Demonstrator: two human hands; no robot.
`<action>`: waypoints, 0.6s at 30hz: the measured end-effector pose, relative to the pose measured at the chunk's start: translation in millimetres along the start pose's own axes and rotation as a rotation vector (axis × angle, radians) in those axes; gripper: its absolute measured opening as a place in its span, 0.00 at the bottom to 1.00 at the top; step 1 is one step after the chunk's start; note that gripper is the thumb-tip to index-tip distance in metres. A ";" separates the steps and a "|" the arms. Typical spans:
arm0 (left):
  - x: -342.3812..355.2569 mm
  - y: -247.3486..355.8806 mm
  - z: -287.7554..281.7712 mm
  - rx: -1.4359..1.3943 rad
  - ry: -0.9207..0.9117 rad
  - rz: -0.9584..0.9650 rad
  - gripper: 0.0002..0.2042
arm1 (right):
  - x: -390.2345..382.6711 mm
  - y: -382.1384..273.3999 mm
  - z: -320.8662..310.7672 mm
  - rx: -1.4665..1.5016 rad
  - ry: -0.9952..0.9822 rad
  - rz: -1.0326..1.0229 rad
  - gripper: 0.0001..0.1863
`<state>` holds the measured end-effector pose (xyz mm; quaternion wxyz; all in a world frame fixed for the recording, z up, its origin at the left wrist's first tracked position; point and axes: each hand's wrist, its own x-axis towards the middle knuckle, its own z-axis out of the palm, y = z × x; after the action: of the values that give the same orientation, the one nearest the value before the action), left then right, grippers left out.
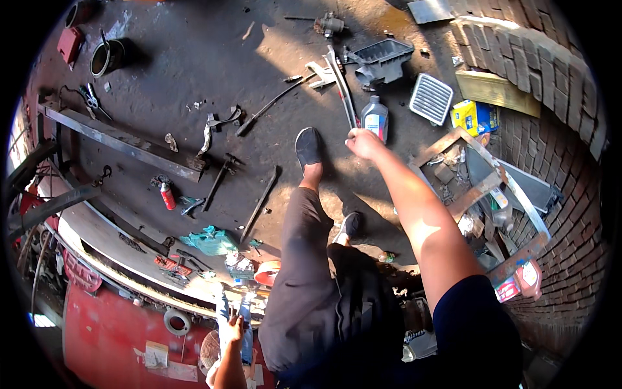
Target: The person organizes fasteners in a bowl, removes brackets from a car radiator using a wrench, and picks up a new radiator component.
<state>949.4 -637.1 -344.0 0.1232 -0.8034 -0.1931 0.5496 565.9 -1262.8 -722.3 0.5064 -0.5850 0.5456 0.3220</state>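
My right hand [363,144] reaches out with curled fingers over the lower end of a long curved metal strip [339,80], beside a grey plastic bottle [374,118]; whether it touches either, or what it holds, is unclear. My left hand [233,329] is low in the picture, its fingers closed around something dark and too small to name. My shoe [308,149] stands on the stained floor left of the bottle. A black plastic housing [382,61] and a pleated filter [431,98] lie beyond the bottle.
A metal beam [120,136], rods [259,204] and a spray can [167,196] lie to the left. A metal frame with debris [525,204] is by the curved brick wall [564,246]. A red panel [103,330] is lower left, near another person's apparent jeans [246,350].
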 end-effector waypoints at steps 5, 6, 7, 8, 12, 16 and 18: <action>-38.5 5.4 17.3 0.404 -0.016 0.473 0.29 | 121.5 12.1 11.3 -0.162 0.111 0.070 0.32; -50.3 15.8 28.9 0.330 -0.025 0.305 0.26 | 140.6 6.3 11.2 -0.167 0.142 0.126 0.34; -64.3 40.3 40.4 0.261 -0.026 0.144 0.23 | 157.1 5.6 5.9 -0.169 0.109 0.189 0.37; -71.3 53.9 44.6 0.221 -0.027 -0.021 0.22 | 171.5 4.3 3.0 -0.183 0.100 0.207 0.37; -69.3 44.6 56.3 0.132 -0.024 -0.146 0.21 | 197.7 8.0 10.3 -0.227 0.292 0.113 0.27; -48.3 8.1 60.3 -0.244 0.058 -0.024 0.11 | 169.4 -1.2 0.5 -0.153 0.499 -0.168 0.14; -44.9 15.3 70.3 -0.407 -0.004 -0.121 0.10 | 139.2 -23.5 -12.6 -0.154 0.615 -0.269 0.12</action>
<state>872.3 -671.8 -338.5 -0.0094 -0.7975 -0.3485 0.4925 613.8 -1320.6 -842.5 0.3104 -0.7580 0.5648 0.1009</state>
